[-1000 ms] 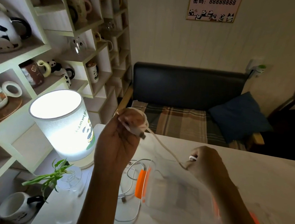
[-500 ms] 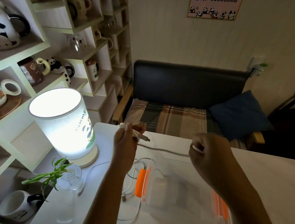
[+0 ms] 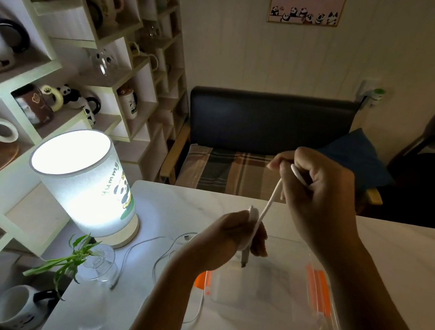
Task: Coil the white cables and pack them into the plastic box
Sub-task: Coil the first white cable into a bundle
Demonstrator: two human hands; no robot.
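My left hand (image 3: 232, 237) holds a small coil of white cable (image 3: 254, 215) above the table, with a dark plug end hanging below the fingers. A taut stretch of the same cable (image 3: 269, 200) runs up to my right hand (image 3: 319, 192), which pinches it higher and further back. Under both hands lies the clear plastic box (image 3: 259, 286) with orange latches on its left and right sides. More white cables (image 3: 163, 251) lie loose on the table to the box's left.
A lit cylinder lamp (image 3: 84, 179) stands at the table's left edge, beside a glass vase with a green plant (image 3: 91, 261). Shelves of mugs and teapots (image 3: 56, 97) fill the left wall. A dark bench with a plaid cushion (image 3: 234, 172) sits behind the table.
My left hand dropped lower and moved right, over the box. My right hand rose, so the cable between them went from level to steep. The coil in my left hand has grown.
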